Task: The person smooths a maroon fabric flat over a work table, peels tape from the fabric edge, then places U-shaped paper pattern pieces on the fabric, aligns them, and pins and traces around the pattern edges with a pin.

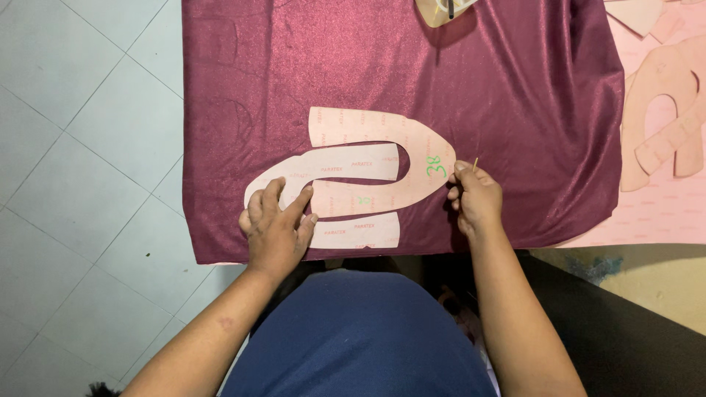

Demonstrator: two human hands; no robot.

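Note:
A sheet of shiny maroon fabric [397, 66] is spread over the table. On it lie pale pink pattern pieces: a large U-shaped piece [368, 129] with green handwriting near its curved end, and smaller strips overlapping it at the near side. My left hand [276, 231] presses flat, fingers spread, on the left ends of the strips. My right hand [474, 197] is closed around a thin stick-like marking tool [475, 165], its tip at the curved right edge of the U-shaped piece.
More pink pattern pieces [662, 110] lie on a pink sheet at the right. A small dish with a dark tool [445, 9] sits at the fabric's far edge. Grey floor tiles [81, 147] are to the left. My blue-clad lap is below.

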